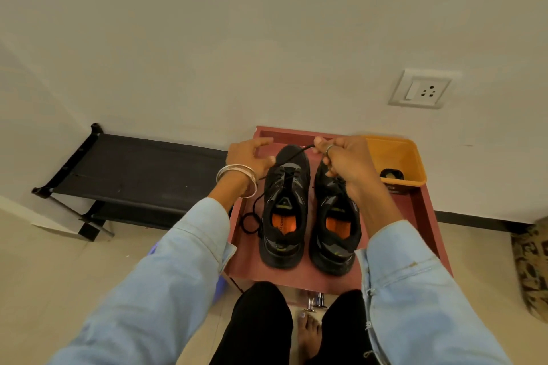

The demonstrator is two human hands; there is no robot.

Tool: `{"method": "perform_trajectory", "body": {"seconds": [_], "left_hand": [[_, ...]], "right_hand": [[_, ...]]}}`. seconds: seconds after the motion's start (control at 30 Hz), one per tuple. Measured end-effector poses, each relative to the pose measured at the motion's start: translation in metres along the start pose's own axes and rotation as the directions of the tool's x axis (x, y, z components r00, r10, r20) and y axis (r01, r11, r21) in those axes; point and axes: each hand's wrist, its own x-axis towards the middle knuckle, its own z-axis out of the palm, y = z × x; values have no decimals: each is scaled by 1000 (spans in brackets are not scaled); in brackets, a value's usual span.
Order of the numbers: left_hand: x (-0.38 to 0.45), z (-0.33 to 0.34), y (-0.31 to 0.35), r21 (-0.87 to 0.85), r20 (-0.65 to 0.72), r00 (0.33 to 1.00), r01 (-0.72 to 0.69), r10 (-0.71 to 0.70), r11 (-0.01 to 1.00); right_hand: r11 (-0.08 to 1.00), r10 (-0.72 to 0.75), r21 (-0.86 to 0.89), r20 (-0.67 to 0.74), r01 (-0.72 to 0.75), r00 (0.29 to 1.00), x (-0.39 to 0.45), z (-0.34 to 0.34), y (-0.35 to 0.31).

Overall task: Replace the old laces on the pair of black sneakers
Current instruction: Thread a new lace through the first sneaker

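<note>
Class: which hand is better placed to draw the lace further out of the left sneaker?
The right hand: it already pinches the lace end above the left sneaker. The left hand holds nothing visible.

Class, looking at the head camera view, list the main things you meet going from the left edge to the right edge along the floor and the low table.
black rack → loose lace → left sneaker → right sneaker → orange tub → patterned cushion
</note>
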Motion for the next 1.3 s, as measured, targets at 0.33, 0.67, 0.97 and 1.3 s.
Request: {"method": "perform_trajectory", "body": {"seconds": [0.33, 0.67, 0.97, 1.3], "left_hand": [[7, 0, 2, -166, 30, 973, -221, 229, 961], [-1, 9, 1, -93, -79, 966, -251, 245, 963], [13, 2, -38, -7, -316, 913, 270, -258, 963], [3, 27, 1, -79, 87, 918, -380, 386, 922]], "right_hand": [[999, 38, -37, 79, -35, 996, 10, 12, 13], [997, 76, -41, 124, -71, 989, 8, 12, 15], [982, 121, -166, 174, -92, 977, 14, -12, 30], [994, 27, -108, 68, -19, 997, 22, 27, 23]]}}
